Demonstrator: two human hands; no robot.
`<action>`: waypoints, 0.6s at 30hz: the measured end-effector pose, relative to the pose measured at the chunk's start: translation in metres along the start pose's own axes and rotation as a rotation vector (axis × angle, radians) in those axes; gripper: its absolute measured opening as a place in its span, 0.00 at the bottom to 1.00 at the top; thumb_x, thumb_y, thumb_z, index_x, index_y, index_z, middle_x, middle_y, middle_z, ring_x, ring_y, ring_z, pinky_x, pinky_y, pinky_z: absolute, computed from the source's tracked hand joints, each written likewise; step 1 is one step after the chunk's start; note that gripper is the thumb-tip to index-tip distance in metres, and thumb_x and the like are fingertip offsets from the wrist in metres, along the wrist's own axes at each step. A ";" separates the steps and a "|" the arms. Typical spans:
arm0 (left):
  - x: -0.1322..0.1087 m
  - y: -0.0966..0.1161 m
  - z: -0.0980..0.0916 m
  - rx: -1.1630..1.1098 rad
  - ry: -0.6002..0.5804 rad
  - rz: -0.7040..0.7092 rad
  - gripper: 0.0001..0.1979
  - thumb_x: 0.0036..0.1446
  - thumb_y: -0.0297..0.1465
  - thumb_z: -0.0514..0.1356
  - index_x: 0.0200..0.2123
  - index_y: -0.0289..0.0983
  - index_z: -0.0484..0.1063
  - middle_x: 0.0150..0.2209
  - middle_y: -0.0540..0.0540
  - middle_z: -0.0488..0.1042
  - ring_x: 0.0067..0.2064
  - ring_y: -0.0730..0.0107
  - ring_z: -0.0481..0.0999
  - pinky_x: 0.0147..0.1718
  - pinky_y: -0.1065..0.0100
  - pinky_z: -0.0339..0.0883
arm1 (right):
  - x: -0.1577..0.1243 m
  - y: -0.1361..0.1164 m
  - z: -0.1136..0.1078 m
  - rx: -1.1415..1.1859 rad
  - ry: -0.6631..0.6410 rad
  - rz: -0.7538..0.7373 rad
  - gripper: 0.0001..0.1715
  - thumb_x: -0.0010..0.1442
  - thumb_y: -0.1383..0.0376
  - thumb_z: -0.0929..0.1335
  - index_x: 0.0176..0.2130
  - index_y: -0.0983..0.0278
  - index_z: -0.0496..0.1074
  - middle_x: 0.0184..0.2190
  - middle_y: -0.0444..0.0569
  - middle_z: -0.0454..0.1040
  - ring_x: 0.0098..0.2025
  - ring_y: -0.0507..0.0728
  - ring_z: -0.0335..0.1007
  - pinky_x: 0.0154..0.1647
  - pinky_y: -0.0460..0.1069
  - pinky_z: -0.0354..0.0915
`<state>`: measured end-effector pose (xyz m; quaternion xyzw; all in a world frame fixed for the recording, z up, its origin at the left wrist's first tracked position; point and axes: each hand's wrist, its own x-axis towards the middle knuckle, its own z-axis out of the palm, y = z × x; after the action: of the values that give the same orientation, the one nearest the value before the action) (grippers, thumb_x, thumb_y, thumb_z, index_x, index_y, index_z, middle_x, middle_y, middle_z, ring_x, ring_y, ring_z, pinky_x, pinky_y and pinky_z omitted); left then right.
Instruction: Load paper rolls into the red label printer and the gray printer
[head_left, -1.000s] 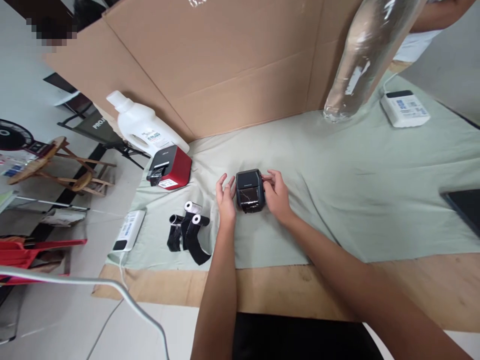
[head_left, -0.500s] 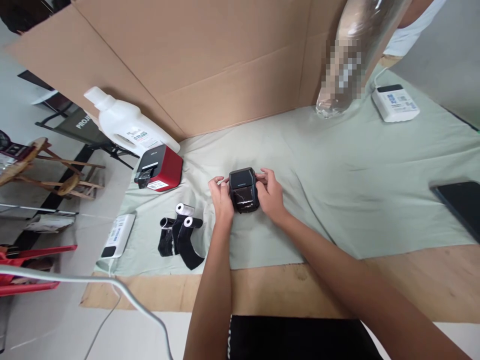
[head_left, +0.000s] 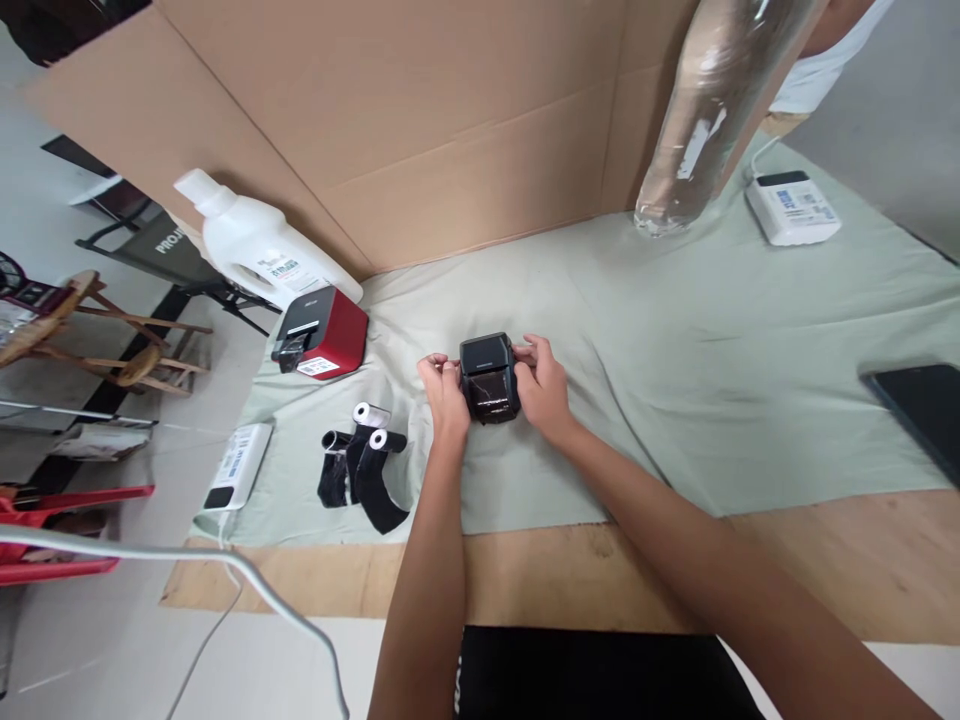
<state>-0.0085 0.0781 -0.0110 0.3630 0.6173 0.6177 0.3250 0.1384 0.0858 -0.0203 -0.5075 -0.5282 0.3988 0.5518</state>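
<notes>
A small black label printer (head_left: 491, 376), with a glossy black strip across its front, rests on the green cloth in front of me. My left hand (head_left: 444, 395) is closed against its left side, thumb on top near the edge. On the other side, my right hand (head_left: 541, 388) grips the right edge with curled fingers. To the left lie several rolls of black paper (head_left: 364, 465) with white cores, partly unrolled. Behind those stands a red and black printer (head_left: 324, 333), a dark strip poking from its front.
A white detergent bottle (head_left: 270, 250) leans by a cardboard panel (head_left: 450, 130). A clear plastic bottle (head_left: 686, 150) stands right of centre. White power banks (head_left: 795, 208) sit at the cloth's far right and left. A dark phone (head_left: 919, 405) lies right; a white cable (head_left: 247, 575) crosses the lower left.
Both hands stay on the black printer with almost no movement. The whole view has shifted very slightly.
</notes>
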 end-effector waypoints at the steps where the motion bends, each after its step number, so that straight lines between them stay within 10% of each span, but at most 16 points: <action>1: 0.000 0.001 0.001 -0.045 0.010 -0.014 0.05 0.65 0.35 0.55 0.41 0.43 0.62 0.44 0.48 0.69 0.51 0.68 0.75 0.51 0.66 0.71 | 0.000 0.000 0.000 0.007 0.003 0.001 0.24 0.58 0.64 0.62 0.55 0.61 0.65 0.49 0.56 0.79 0.52 0.62 0.77 0.60 0.60 0.68; 11: 0.009 0.002 -0.011 -0.516 -0.009 -0.210 0.14 0.65 0.46 0.53 0.41 0.41 0.65 0.42 0.46 0.69 0.50 0.61 0.80 0.55 0.60 0.72 | 0.000 0.004 0.002 0.060 0.032 0.030 0.21 0.59 0.62 0.62 0.53 0.59 0.65 0.48 0.54 0.79 0.51 0.61 0.77 0.58 0.59 0.69; 18: 0.009 -0.003 -0.012 -0.392 -0.070 -0.149 0.17 0.67 0.47 0.49 0.47 0.41 0.65 0.54 0.40 0.71 0.59 0.59 0.76 0.58 0.58 0.69 | -0.004 -0.003 -0.001 0.069 0.065 -0.033 0.18 0.62 0.63 0.61 0.52 0.61 0.66 0.47 0.55 0.80 0.49 0.60 0.77 0.53 0.57 0.70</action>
<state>-0.0232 0.0796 -0.0131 0.2673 0.4986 0.6873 0.4555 0.1390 0.0814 -0.0178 -0.4922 -0.5042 0.3908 0.5923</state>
